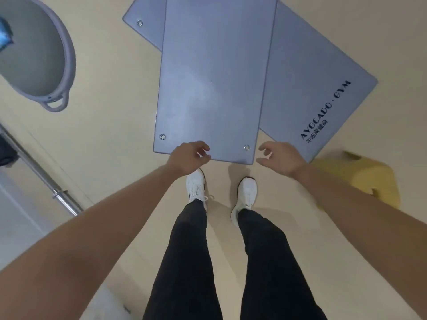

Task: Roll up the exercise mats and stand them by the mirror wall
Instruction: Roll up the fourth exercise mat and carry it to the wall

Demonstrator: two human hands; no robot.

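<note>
two grey mats lie flat on the floor [104, 112], the top mat [215, 77] crossing the lower mat [312, 88]. two hands reach down at its near edge: left hand [188, 157] over the edge, right hand [280, 158] beside the corner, both loosely curled, holding nothing.

Grey balance dome [30, 54], steel barbell [46, 179], blurred yellow object [365, 179].

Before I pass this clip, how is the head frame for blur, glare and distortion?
Head view: wide-angle stretch swells the forearms toward the lower corners; the yellow object at right is smeared by blur; a pale sheen sits on the top mat; lettering on the lower mat is legible; lighting even, shadows faint.
</note>
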